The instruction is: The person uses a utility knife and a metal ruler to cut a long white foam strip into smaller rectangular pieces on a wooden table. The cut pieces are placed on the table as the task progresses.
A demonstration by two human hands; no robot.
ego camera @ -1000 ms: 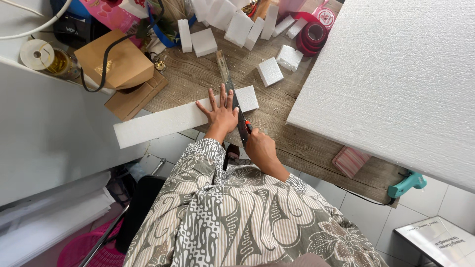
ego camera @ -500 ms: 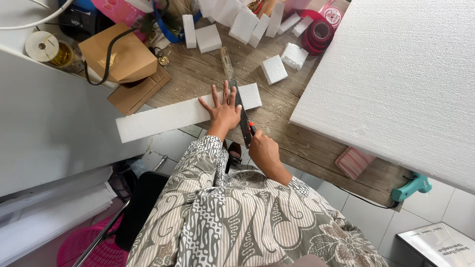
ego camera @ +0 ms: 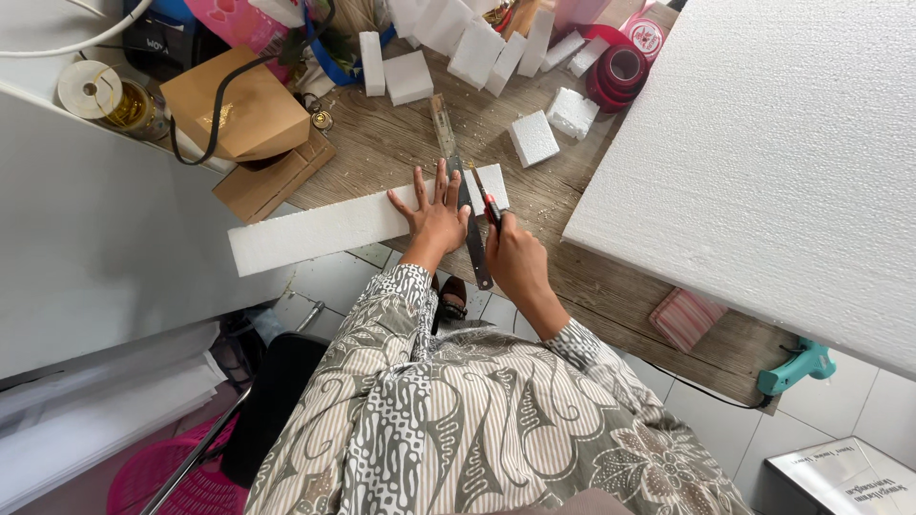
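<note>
Left hand (ego camera: pixel 437 216) spread flat, right hand (ego camera: pixel 510 257) closed on a red-handled cutter (ego camera: pixel 487 203), foam strip (ego camera: pixel 353 221) under both.

Fingers of my left hand lie splayed and open, pressing the metal ruler (ego camera: pixel 460 189) down across the long white foam strip, which lies on the near left edge of the wooden table (ego camera: pixel 611 286) and overhangs it. My right fist grips the cutter just right of the ruler, blade at the strip's right end; I think the tip is in the foam, though it is too small to be sure. Judging by this, the cut along the ruler is in hand. Next calls for a steady pull toward me with the ruler pinned hard. Cut foam blocks (ego camera: pixel 534 138) sit farther away, a big foam sheet (ego camera: pixel 763 162) lies right.
</note>
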